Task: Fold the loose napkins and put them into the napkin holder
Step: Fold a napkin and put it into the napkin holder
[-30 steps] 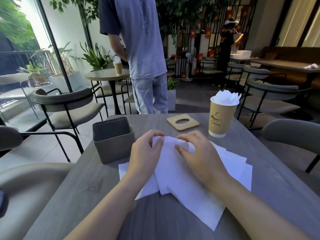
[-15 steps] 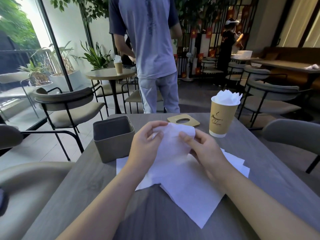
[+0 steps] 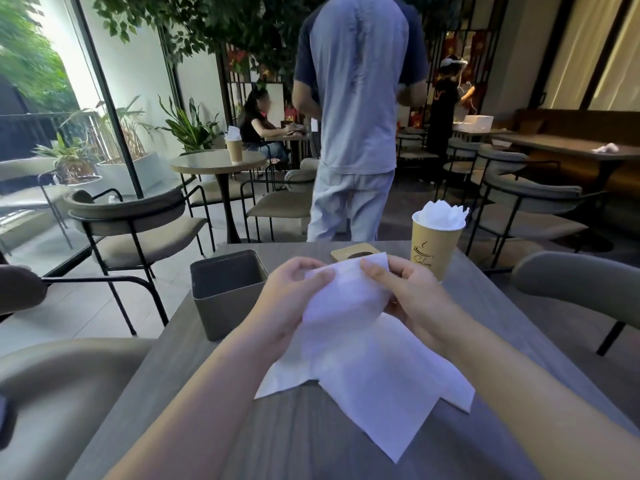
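A white napkin (image 3: 346, 292) is lifted off the table, bent over on itself, and held between both hands. My left hand (image 3: 291, 299) pinches its left edge and my right hand (image 3: 412, 296) grips its right top corner. Under it a loose pile of flat white napkins (image 3: 377, 386) lies spread on the grey table (image 3: 311, 441). The grey square napkin holder (image 3: 227, 292) stands to the left of my left hand, its opening showing nothing inside.
A tan paper cup (image 3: 434, 247) stuffed with napkins stands at the far right of the table, beside a wooden ring coaster (image 3: 356, 253). A person (image 3: 356, 109) stands just beyond the table's far edge. Chairs ring the table on the left and right.
Both hands have raised the top napkin higher off the pile and drawn it up toward the far side. The person behind the table has shifted right.
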